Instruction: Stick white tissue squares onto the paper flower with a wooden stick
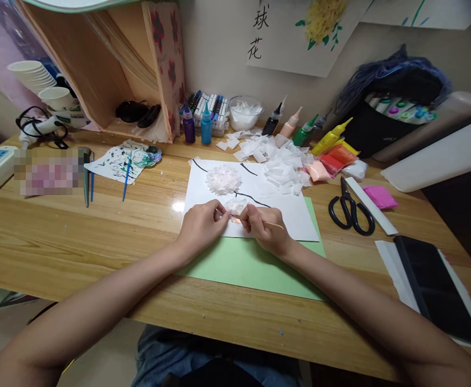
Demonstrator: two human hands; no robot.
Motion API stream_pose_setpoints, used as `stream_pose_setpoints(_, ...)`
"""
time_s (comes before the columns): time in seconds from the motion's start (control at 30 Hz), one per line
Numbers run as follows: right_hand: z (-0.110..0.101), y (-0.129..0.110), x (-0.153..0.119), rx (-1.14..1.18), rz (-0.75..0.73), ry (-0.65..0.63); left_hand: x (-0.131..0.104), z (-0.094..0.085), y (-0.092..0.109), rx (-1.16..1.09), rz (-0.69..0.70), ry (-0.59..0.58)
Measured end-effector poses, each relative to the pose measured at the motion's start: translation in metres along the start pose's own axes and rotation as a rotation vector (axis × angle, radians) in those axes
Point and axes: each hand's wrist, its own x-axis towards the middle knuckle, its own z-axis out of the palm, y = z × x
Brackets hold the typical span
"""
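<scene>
My right hand [268, 228] is closed around a thin wooden stick [274, 224], whose tip end points toward my left fingertips. My left hand [203, 223] has thumb and forefinger pinched together at the edge of a small cluster of white tissue paper [236, 205]; what is between them is too small to make out. A peach-coloured patch [236, 219] shows below that cluster. Above it, a round fluffy flower of pale tissue [223, 180] stands on the white sheet [295, 226], which bears black painted branch lines. A green sheet [251, 263] lies underneath.
Loose white tissue squares [283, 166] are heaped at the sheet's upper right. Paint bottles [189, 126], clay packets [335, 158] and a bowl [245, 113] stand behind. Black scissors [352, 212] and a black phone-like slab [436, 290] lie right; brushes [127, 177] and a paint-smeared paper [116, 161] left.
</scene>
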Motion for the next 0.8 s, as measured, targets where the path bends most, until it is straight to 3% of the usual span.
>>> stream_pose_setpoints(0.17, 0.002, -0.015, 0.026, 0.016, 0.256, -0.030, 0.000, 0.001, -0.002, -0.002, 0.022, 0.002)
stream_pose_setpoints(0.3, 0.009, -0.021, 0.047, -0.018, 0.289, -0.035, 0.000, -0.001, -0.002, -0.009, 0.043, -0.022)
stream_pose_setpoints(0.43, 0.006, -0.019, 0.046, -0.008, 0.345, -0.076, -0.001, -0.002, -0.001, -0.011, 0.053, -0.035)
stream_pose_setpoints(0.5, 0.001, -0.016, 0.035, 0.043, 0.321, -0.086, -0.001, -0.003, 0.000, -0.007, 0.040, -0.035)
stream_pose_setpoints(0.67, -0.010, -0.004, 0.004, 0.017, 0.030, -0.130, 0.000, -0.003, 0.000, -0.010, 0.020, -0.031)
stream_pose_setpoints(0.8, -0.008, 0.003, -0.003, 0.029, 0.006, -0.095, -0.001, -0.003, 0.001, -0.008, 0.016, -0.027)
